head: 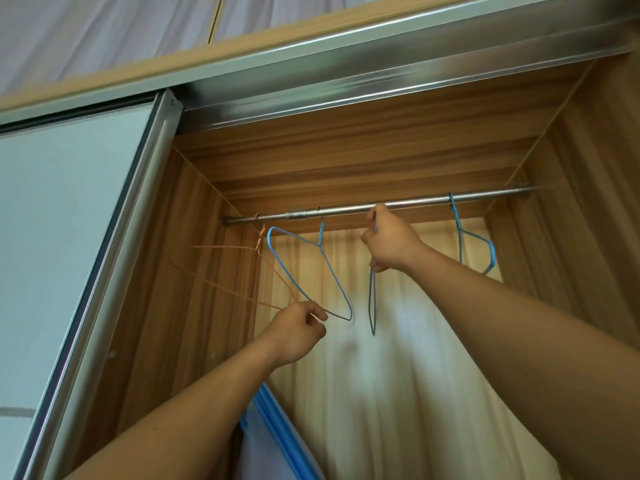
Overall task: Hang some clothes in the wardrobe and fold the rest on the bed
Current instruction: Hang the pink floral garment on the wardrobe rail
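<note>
A metal rail [346, 211] runs across the top of the open wooden wardrobe [214, 271]. My right hand [389, 242] is up at the rail and grips the top of a blue wire hanger [372, 306], which hangs edge-on below it. My left hand [298, 332] pinches the lower corner of another blue hanger [298, 268] hooked on the rail. Orange hangers [235, 268] hang at the rail's left end, close to my left hand. A third blue hanger [476, 244] hangs at the right. No clothes are on any hanger.
A pale sliding door [69, 237] with a metal frame covers the left side. A cream curtain [381, 375] hangs at the back of the wardrobe. Something blue [277, 431] stands at the bottom, beside my left forearm.
</note>
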Motion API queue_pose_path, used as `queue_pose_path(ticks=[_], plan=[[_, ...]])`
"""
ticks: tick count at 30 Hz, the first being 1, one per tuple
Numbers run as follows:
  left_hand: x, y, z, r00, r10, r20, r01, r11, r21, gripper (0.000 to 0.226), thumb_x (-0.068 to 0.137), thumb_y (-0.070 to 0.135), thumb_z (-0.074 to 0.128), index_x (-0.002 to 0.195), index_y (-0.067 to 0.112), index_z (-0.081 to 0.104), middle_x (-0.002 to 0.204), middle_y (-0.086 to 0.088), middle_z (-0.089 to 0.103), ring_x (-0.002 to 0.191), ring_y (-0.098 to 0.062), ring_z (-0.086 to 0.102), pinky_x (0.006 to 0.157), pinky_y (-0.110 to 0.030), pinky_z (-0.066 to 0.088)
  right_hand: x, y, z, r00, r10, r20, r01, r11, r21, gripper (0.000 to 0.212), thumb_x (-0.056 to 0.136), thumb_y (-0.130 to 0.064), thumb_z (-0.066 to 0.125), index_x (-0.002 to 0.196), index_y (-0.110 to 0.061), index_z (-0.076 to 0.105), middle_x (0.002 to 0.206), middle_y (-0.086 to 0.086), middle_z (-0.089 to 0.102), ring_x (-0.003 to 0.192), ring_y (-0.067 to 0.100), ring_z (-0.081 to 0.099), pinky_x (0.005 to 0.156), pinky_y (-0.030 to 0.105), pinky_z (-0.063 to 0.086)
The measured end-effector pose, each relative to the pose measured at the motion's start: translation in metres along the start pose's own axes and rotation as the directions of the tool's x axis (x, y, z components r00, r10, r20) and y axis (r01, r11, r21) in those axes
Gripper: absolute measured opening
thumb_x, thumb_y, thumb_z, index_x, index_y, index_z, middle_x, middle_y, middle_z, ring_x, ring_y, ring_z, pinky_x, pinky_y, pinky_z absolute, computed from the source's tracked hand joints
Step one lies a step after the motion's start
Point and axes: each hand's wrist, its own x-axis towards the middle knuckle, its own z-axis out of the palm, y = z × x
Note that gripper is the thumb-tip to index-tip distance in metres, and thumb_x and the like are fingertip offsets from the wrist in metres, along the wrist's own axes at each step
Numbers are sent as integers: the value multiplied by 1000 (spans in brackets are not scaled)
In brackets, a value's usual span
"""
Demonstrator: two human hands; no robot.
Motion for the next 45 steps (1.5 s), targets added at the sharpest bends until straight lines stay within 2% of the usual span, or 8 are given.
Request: queue_pose_path(ticks=[7, 14, 21, 24, 27, 32, 37, 45], plan=[[-18, -26, 14, 946, -256, 199, 311, 890, -335, 16, 99, 21, 53, 111, 18, 64, 101, -5, 68, 72, -16, 67, 60, -27, 55, -52, -4, 22, 992, -70, 100, 83, 989, -126, 13, 88, -17, 48, 98, -10, 52, 80, 15, 66, 57, 35, 71, 62, 50, 62], [-51, -47, 38, 689, -425, 587, 712, 545, -442, 72, 96, 68, 44, 133, 6, 40, 109, -22, 74, 95, -35, 74, 66, -40, 62, -142, -24, 42, 948, -252, 196, 307, 889, -339, 21, 87, -35, 49, 95, -17, 52, 81, 7, 62, 77, 34, 59, 68, 38, 50], [-82, -52, 36, 716, -383, 584, 660, 643, -388, 25, 98, 11, 52, 114, 1, 68, 97, -14, 75, 93, -23, 73, 87, -35, 59, -206, -22, 52, 805, -452, 384, 560, 793, -241, 30, 84, -54, 48, 89, -24, 50, 72, -7, 57, 74, 23, 57, 62, 35, 39], [-85, -64, 32, 780, -436, 449, 596, 737, -319, 36, 99, -6, 47, 135, -8, 50, 134, -30, 54, 115, -40, 55, 113, -56, 39, -226, -13, 57, 697, -500, 515, 627, 773, -99, 59, 82, -79, 35, 103, -27, 53, 72, -13, 53, 73, 13, 56, 63, 34, 43], [-94, -63, 42, 761, -409, 504, 608, 719, -335, 26, 101, -7, 43, 127, -6, 48, 123, -37, 52, 102, -36, 52, 100, -43, 49, -236, 16, 67, 744, -503, 439, 545, 838, 37, 63, 84, -82, 31, 114, -31, 52, 67, -13, 54, 63, 4, 53, 58, 29, 43], [-111, -73, 55, 719, -480, 503, 689, 589, -422, 58, 88, -22, 34, 120, 25, 48, 83, -3, 57, 72, -15, 64, 63, -35, 62, -296, 140, 104, 947, -60, 316, 159, 941, -298, 28, 98, -46, 48, 79, -25, 47, 65, -7, 52, 64, 21, 56, 55, 32, 42], [-124, -87, 72, 814, -516, 265, 579, 686, -441, 22, 84, 2, 48, 90, 24, 51, 69, 2, 41, 49, -10, 36, 45, -20, 27, -357, 230, 147, 685, 431, 587, -125, 864, -487, 40, 97, -57, 50, 94, -18, 59, 94, 4, 61, 90, 25, 62, 73, 35, 48], [-138, -107, 107, 890, -441, 116, 423, 707, -566, 29, 105, 40, 48, 96, 20, 66, 53, 9, 31, 45, -6, 25, 46, -21, 21, -375, 259, 174, 631, 537, 560, -283, 831, -479, 23, 98, -25, 55, 80, -11, 58, 96, 16, 68, 93, 32, 66, 69, 31, 43]])
